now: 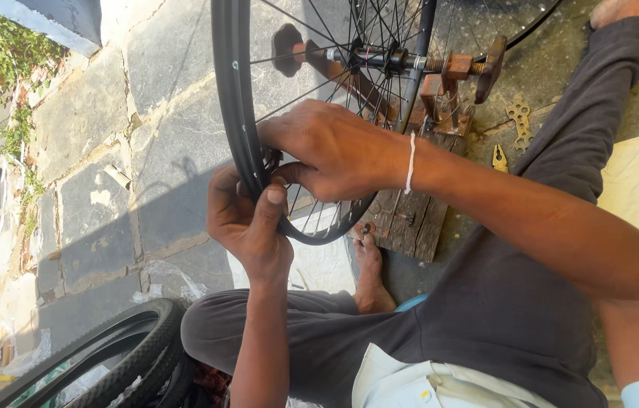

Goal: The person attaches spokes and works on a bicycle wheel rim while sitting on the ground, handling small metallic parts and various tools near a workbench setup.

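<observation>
Wheel: black metal bicycle rim (230, 113) standing upright on a rusty brown truing stand (448, 87), thin silver spokes (312, 83) running in to the black hub (376, 57) at the top of the picture.
Left hand: the left hand (248, 219) is curled around the rim from below, fingers wrapped behind it, thumb pressed up along the rim's inner side — a closed grip on the rim itself.
Right hand: the right hand (331, 147) comes across from the right, fingers bunched and pinched tight right at the rim's inner edge where a spoke meets it. Whether something small sits between those fingertips, I cannot tell; the fingers hide it.
Hands together: the two are touching, right above left, both on the same low stretch of rim.
Wrist: a white thread band (410, 162) circles the right wrist.
Stand base: a weathered wooden board (410, 219) lies under the wheel, with a bare foot (370, 264) just beside its near corner.
Tools: a flat brass multi-hole spanner (520, 121) lies on the ground beyond the right forearm, near the stand.
Legs: dark grey trousers (486, 302) cover the person's crossed legs.
Ground: grey stone paving slabs (93, 189) to the left, half in sun.
Corner: a black rubber bicycle tyre (127, 340) lies at bottom left, well apart from the hands.
</observation>
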